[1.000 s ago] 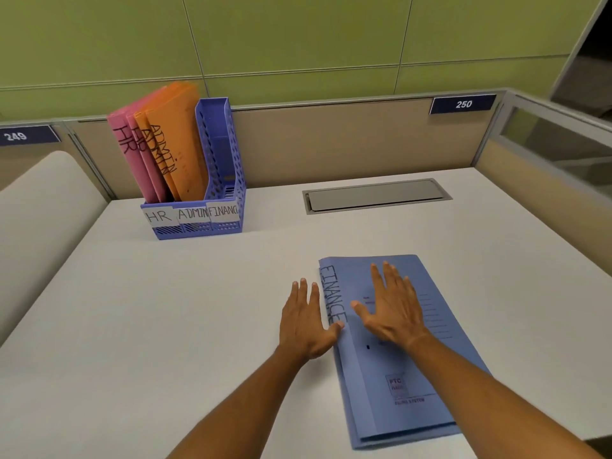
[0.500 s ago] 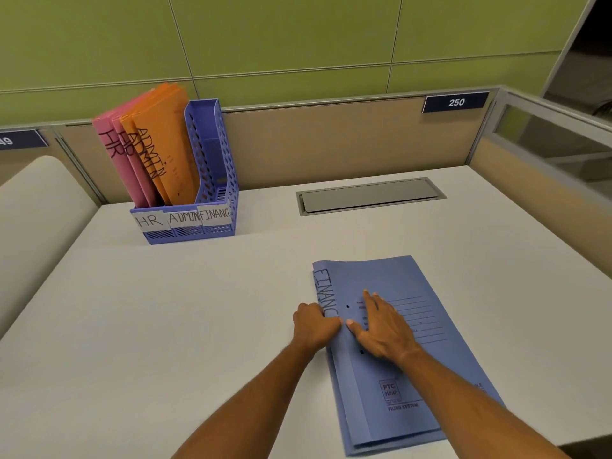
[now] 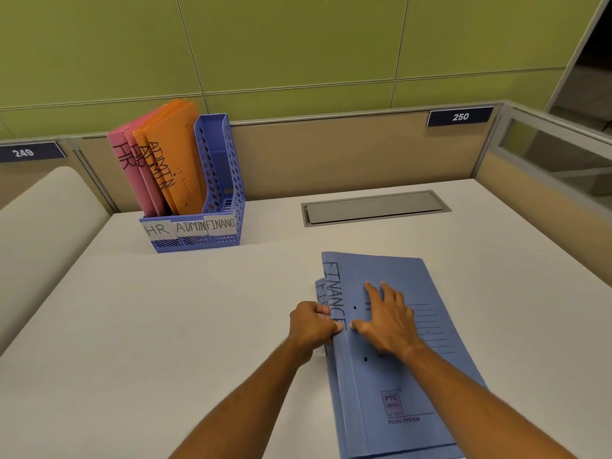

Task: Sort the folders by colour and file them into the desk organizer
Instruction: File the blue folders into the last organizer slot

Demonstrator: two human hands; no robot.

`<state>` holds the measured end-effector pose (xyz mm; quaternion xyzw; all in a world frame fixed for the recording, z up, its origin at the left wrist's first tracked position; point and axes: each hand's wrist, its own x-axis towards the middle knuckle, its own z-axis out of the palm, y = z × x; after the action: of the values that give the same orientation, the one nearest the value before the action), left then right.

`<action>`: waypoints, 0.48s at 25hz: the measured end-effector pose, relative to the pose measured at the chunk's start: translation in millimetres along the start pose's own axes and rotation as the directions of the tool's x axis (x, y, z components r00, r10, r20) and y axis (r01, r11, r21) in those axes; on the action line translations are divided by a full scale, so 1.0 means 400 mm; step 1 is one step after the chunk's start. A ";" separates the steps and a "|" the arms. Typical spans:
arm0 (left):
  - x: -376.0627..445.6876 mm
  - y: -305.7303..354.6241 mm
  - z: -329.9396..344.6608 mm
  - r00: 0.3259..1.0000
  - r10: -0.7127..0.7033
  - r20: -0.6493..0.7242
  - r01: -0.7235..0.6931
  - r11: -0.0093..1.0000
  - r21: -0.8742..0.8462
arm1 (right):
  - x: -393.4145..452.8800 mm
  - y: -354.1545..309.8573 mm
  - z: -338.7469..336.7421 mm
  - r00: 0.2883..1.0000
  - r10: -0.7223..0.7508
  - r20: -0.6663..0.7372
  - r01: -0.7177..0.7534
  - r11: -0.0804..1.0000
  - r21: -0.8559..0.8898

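Observation:
Blue FINANCE folders lie stacked on the desk in front of me. My left hand pinches the left spine edge of the top folder, fingers curled under it, and the edge is slightly raised off a second blue folder beneath. My right hand rests flat on the top cover with fingers spread. At the back left stands the blue desk organizer, labelled HR, ADMIN and FINANCE. Pink HR folders and orange ADMIN folders stand in its left and middle slots; the right slot holds no folder.
A grey cable hatch is set into the white desk at the back centre. Beige partition walls close the back and right sides, with number plates 249 and 250. A pale rounded surface sits at the left.
My left hand went from lying flat beside the folders to curling round the top folder's spine edge, which has lifted slightly. My right hand slid a little back on the cover.

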<state>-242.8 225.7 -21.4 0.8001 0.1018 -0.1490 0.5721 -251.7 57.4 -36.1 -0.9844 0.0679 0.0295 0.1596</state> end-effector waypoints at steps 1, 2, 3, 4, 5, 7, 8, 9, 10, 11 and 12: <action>-0.002 0.016 -0.008 1.000 0.004 -0.016 -0.004 1.000 -0.026 | 0.010 -0.003 -0.022 1.000 -0.016 -0.026 0.016 1.000 0.012; -0.003 0.033 -0.016 0.999 0.013 -0.031 -0.014 0.999 -0.048 | 0.021 -0.007 -0.045 0.998 -0.035 -0.055 0.036 0.999 0.022; -0.004 0.050 -0.025 0.999 0.030 -0.045 -0.033 0.997 -0.063 | 0.033 -0.012 -0.068 0.995 -0.054 -0.086 0.057 0.998 0.031; -0.004 0.067 -0.038 0.997 0.054 -0.058 -0.059 0.995 -0.076 | 0.044 -0.020 -0.092 0.990 -0.071 -0.122 0.077 0.996 0.045; -0.004 0.084 -0.051 0.994 0.082 -0.068 -0.088 0.993 -0.085 | 0.054 -0.028 -0.113 0.984 -0.082 -0.160 0.094 0.993 0.067; -0.002 0.117 -0.085 0.985 0.145 -0.095 -0.153 0.984 -0.088 | 0.078 -0.055 -0.155 0.968 -0.095 -0.234 0.125 0.985 0.117; -0.001 0.133 -0.102 0.978 0.176 -0.115 -0.186 0.979 -0.084 | 0.090 -0.071 -0.174 0.959 -0.102 -0.265 0.141 0.981 0.133; 0.001 0.147 -0.121 0.969 0.203 -0.143 -0.216 0.973 -0.080 | 0.104 -0.089 -0.192 0.949 -0.112 -0.293 0.160 0.977 0.142; 0.002 0.160 -0.141 0.959 0.225 -0.173 -0.240 0.968 -0.074 | 0.116 -0.109 -0.209 0.940 -0.121 -0.319 0.177 0.973 0.151; 0.004 0.173 -0.164 0.947 0.246 -0.205 -0.264 0.962 -0.065 | 0.127 -0.130 -0.224 0.929 -0.131 -0.347 0.195 0.968 0.157; 0.006 0.185 -0.186 0.934 0.271 -0.232 -0.290 0.955 -0.053 | 0.137 -0.150 -0.239 0.916 -0.142 -0.374 0.214 0.964 0.158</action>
<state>-206.7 271.9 65.8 0.7925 0.0562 0.0290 0.6066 -185.5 76.4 68.6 -0.9547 0.0084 -0.1727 0.2423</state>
